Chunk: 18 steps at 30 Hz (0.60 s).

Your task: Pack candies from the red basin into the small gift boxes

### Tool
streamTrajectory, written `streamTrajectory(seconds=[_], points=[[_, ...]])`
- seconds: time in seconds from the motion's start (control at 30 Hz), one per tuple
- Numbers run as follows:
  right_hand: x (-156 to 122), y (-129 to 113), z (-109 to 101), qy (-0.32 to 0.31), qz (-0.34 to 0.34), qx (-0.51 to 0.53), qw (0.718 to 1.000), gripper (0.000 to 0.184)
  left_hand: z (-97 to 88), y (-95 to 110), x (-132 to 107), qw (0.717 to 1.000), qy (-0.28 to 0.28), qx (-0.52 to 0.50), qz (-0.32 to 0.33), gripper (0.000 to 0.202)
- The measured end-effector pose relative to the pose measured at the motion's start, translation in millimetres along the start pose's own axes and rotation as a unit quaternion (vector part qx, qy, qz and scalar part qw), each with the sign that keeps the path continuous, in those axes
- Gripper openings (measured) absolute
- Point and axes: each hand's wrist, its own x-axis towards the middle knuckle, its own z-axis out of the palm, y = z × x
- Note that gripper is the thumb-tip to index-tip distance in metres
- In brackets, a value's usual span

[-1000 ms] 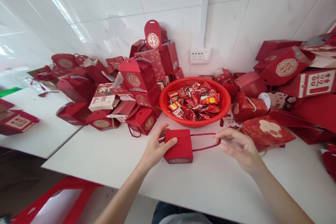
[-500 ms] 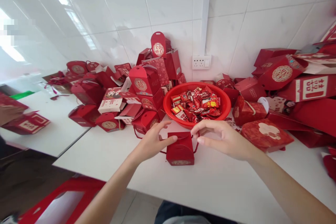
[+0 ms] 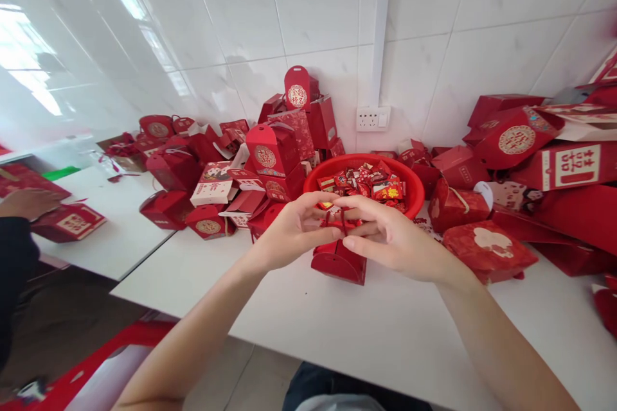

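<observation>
A small red paper gift box (image 3: pixel 340 264) stands on the white table in front of me, its top folded shut. Dark red cord handles (image 3: pixel 343 221) rise from it between my hands. My left hand (image 3: pixel 296 231) has its fingers curled around the cord at the left, with the thumb pressing toward it. From the right, my right hand (image 3: pixel 393 237) also grips the cord, and the fingertips of both hands nearly meet. Just behind them sits a red plastic basket (image 3: pixel 415 186) of wrapped candies (image 3: pixel 359 181), partly covered by my fingers.
Red gift boxes (image 3: pixel 270 154) are piled along the wall at the left, and more boxes (image 3: pixel 518 141) are heaped at the right. A wall socket (image 3: pixel 373 119) is above the basket. Another person's hand (image 3: pixel 31 203) touches a red box on the left table (image 3: pixel 110 205).
My hands have come together above the box and taken hold of its cord handles, which hung at its sides before. Another person's hand has appeared at the left.
</observation>
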Motion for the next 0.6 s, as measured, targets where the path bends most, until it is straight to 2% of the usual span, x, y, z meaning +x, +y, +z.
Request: streamTrajectory(seconds=[0.13,0.27,0.47,0.6], points=[[-9,0,-1,-0.010,-0.004,-0.071,0.997,0.069,14.7,-7,2,1.000,-0.002,0.008,0.030,0.040],[-15,-2,1,-0.012,-0.016,-0.155,0.988,0.084,28.4,-11,0,0.994,0.060,0.071,0.060,0.028],[-14,0,5,-0.025,-0.050,-0.189,0.980,0.088,33.6,-15,-4,0.993,0.098,0.041,0.051,0.043],[-14,-1,5,-0.020,-0.061,-0.178,0.982,0.085,30.7,-14,-7,0.990,0.127,0.018,0.056,0.042]])
